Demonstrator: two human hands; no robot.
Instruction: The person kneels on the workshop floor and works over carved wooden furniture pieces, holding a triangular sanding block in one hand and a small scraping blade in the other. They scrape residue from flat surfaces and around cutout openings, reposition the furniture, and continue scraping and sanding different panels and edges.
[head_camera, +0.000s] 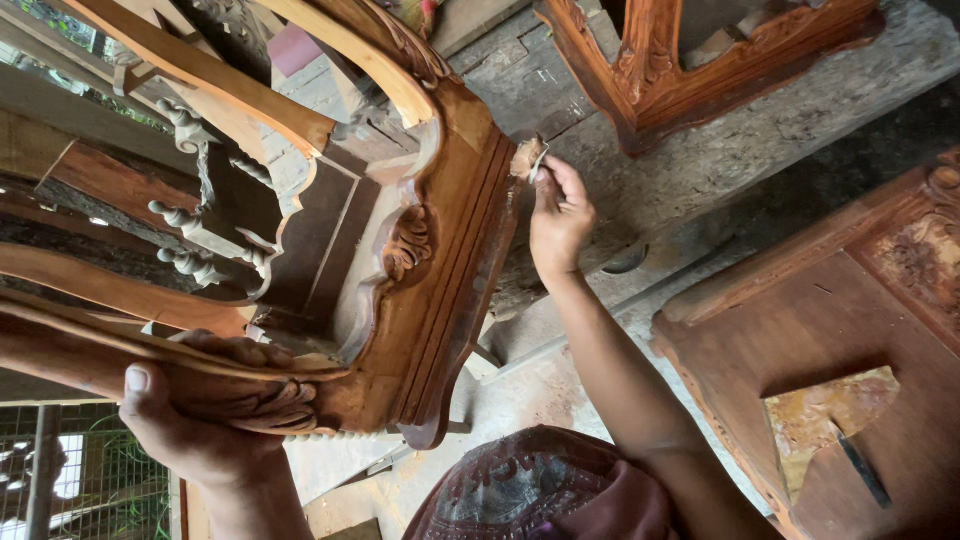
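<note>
Your right hand (560, 215) pinches a sandpaper scrap (527, 157) against the chair rail (478, 215), which runs lengthwise toward you. Your left hand (195, 420), well apart, is closed around the carved leg (150, 365).

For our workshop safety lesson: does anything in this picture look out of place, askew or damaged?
The carved wooden chair frame lies tipped on its side, steadied by the left hand while the right hand presses a small pad to its edge. On the nearby wooden panel, a torn scrap lies loose beside a dark blade.
</note>
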